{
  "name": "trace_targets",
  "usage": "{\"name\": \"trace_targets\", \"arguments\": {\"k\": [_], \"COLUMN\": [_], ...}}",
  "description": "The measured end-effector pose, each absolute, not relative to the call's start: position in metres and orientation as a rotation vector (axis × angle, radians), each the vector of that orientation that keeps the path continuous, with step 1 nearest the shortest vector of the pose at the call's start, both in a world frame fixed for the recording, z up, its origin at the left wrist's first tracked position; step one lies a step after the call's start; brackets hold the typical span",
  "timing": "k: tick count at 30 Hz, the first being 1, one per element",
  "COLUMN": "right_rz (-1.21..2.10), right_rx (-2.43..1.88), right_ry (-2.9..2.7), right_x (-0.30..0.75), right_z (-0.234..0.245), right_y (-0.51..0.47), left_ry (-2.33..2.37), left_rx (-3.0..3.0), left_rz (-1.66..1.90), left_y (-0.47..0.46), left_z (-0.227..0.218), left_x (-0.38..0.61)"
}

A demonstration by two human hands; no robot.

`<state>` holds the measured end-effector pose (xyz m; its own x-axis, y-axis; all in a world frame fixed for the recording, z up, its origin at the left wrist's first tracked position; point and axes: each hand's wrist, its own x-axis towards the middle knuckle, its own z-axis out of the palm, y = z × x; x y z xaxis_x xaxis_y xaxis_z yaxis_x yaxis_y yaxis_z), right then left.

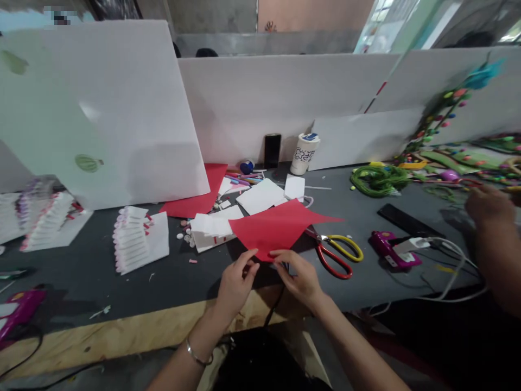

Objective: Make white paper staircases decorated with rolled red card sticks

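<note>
A red sheet of paper lies tilted on the dark grey table in front of me. My left hand pinches its near corner from the left, thumb and forefinger closed on the edge. My right hand grips the same near edge from the right, fingers curled over it. Scissors with red and yellow handles lie just right of the sheet, partly under it.
A second red sheet, white paper pieces, white folded paper items, a white cup and a phone stand by white partition boards. A purple glue gun with cables lies right. Another person's hand works at far right.
</note>
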<state>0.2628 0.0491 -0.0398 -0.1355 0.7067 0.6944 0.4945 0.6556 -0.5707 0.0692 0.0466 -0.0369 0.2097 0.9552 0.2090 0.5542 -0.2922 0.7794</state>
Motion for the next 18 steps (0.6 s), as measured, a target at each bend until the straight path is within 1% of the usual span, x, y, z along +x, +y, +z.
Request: {"name": "trace_targets", "arguments": {"k": [3,6,9,12,15,18], "right_rz": [0.301,0.277,0.155,0.052,0.096,0.271], "right_rx": [-0.965,-0.953,-0.915,-0.873,-0.824,-0.859], "right_ry": [-1.764,-1.77,-1.781,-1.745,-1.757,-1.811], "right_x": [0.263,0.269,0.277,0.285,0.291,0.292], "right_z": [-0.043,-0.023,0.011,0.035,0.031,0.003], "right_y": [0.041,0.051,0.072,0.082,0.073,0.052], "left_ry": [1.254,1.136,1.085,1.051,1.018,1.096], "left_rx": [1.842,1.804,1.907,2.158,2.413,2.417], "left_rz": [0.868,0.92,1.032,1.148,1.125,0.993], "left_y": [0.048,0.065,0.087,0.096,0.083,0.056], "left_z": [-0.037,-0.025,0.006,0.039,0.045,0.02], "left_x": [0.081,0.093,0.101,0.103,0.097,0.089]}}
